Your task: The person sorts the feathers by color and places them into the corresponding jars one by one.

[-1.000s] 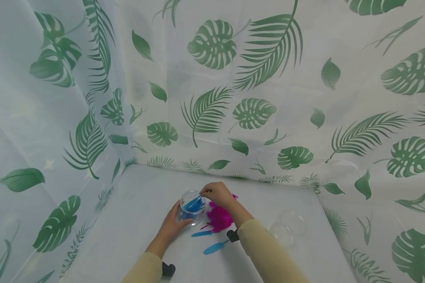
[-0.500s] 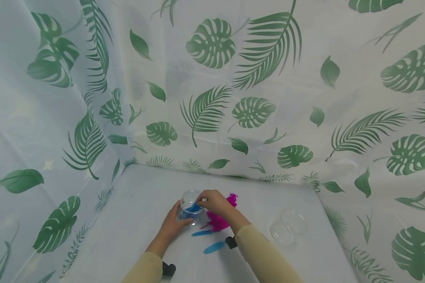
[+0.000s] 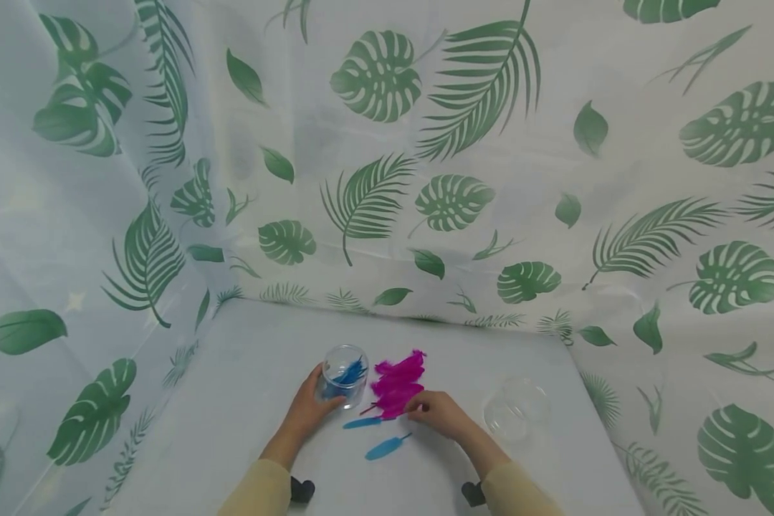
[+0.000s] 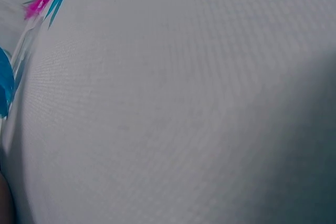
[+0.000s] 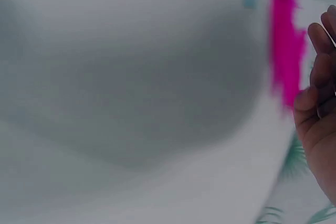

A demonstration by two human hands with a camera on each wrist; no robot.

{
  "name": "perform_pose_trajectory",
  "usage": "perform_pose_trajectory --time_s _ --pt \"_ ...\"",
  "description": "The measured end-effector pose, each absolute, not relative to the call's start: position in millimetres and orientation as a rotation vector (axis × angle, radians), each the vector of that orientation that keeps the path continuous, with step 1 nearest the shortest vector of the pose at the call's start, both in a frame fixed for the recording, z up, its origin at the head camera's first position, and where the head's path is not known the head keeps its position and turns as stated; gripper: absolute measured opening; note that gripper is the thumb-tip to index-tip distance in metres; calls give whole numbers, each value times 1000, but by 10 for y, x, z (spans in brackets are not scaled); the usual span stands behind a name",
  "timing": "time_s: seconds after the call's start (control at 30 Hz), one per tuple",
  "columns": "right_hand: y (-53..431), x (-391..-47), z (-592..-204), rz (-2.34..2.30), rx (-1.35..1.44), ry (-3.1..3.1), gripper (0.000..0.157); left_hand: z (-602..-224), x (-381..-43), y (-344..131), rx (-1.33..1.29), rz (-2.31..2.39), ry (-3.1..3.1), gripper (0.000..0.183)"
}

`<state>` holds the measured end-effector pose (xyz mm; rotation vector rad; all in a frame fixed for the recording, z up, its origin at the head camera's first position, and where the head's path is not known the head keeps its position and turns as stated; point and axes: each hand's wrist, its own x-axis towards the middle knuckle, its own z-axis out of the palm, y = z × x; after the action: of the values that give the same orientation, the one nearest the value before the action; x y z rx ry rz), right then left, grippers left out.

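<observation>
In the head view, my left hand (image 3: pixel 306 408) holds a clear jar (image 3: pixel 345 398) round its side. Blue feathers (image 3: pixel 351 371) stand inside the jar, leaning up to its rim. To the right lies a loose pile of magenta feathers (image 3: pixel 396 383). Two blue feathers lie nearer me: one (image 3: pixel 361 423) by the pile and another (image 3: pixel 383 449) just in front. My right hand (image 3: pixel 443 416) is at the pile's near right edge, fingers loosely bent, with no feather showing in its grasp. The right wrist view shows this hand (image 5: pixel 320 124) beside the magenta feathers (image 5: pixel 287 40).
Clear round plastic pieces (image 3: pixel 512 412) rest at the right of the white tabletop (image 3: pixel 258 358). Leaf-printed sheeting (image 3: pixel 464 272) rises behind and along the left side. Black heart-shaped pieces (image 3: pixel 303 491) sit at both wrists.
My right hand has left the jar's mouth, where it pushed blue feathers in, and moved right and toward me to the magenta pile. The left hand still holds the jar.
</observation>
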<state>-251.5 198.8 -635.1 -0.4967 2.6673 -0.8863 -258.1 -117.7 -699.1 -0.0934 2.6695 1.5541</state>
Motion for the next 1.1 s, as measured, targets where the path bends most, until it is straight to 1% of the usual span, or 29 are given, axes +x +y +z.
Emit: perform_pose_trajectory --time_s 0.2,0.27,0.4,0.47,0.7,0.93,1.1 --pt "2088 -2303 -6872 -887 -571 2712 23 -7040 -2587 -1204 -99 1570 2664 102" --pt "2076 -2263 -6961 -919 -566 2751 19 -7053 -2582 -1206 -103 1569 2657 102" --pt "2053 -2205 -7052 -966 -596 2841 4 -7056 -2557 -1207 -100 1561 2647 103" --pt "2050 -2192 -7072 -973 -629 2862 5 -7044 -2546 -1207 -104 1566 2640 102" --pt "2087 -2248 -7047 -1002 -611 2790 7 -7040 -2556 -1220 -59 1589 2680 102" --pt "2216 -2305 -6853 -1107 -434 2614 4 -7064 -2561 -1199 -84 1598 2646 103" --pt "2276 -2506 -6548 -1390 -279 2513 17 -7036 -2584 -1186 -75 1600 2655 104"
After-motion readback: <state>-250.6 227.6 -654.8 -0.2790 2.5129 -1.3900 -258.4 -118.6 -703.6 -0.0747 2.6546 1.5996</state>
